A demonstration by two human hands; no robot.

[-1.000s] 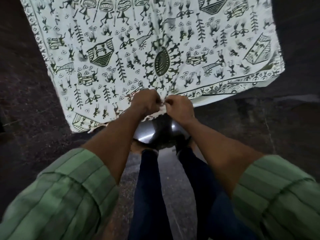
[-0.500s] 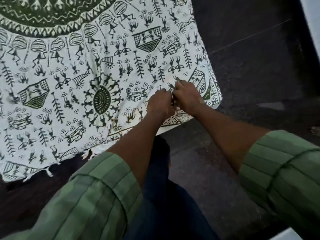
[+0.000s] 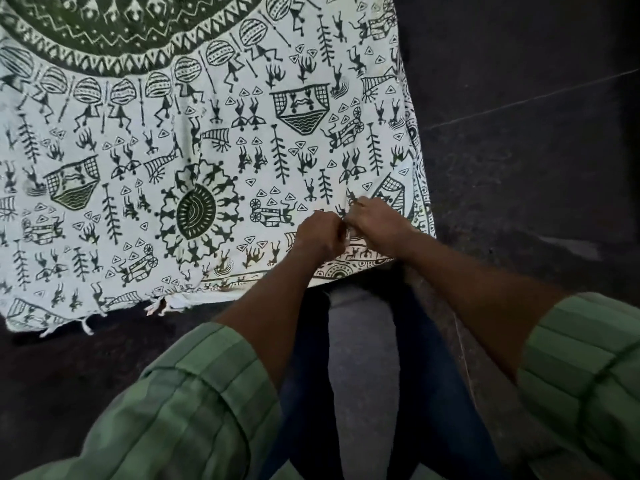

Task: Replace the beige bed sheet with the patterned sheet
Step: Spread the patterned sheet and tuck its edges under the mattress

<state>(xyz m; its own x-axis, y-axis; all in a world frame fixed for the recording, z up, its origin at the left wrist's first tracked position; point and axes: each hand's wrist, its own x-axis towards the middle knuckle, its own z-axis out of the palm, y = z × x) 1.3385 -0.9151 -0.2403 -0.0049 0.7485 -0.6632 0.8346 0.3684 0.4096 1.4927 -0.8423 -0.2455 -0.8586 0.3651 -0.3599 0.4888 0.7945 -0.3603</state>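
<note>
Patterned sheet [image 3: 214,161]: off-white ground, dark green-black print. Motifs: stick figures, fir-like trees, small triangles, carts with wheels, netted huts, striped ovals carried on figures' heads. One round sun-like medallion [image 3: 196,216] ringed by dancing figures. Top left: big solid dark green band [image 3: 104,32] with white zigzags and diamonds. Near hem: narrow border of figures and half-circles, a few figures there brownish; white fringe tassels [image 3: 157,306] at lower left edge. Floor [image 3: 519,133]: dark speckled stone, near black, thin pale joint lines. Sleeves [image 3: 194,407]: light green with darker green stripes. Trousers [image 3: 433,393]: dark blue.
</note>
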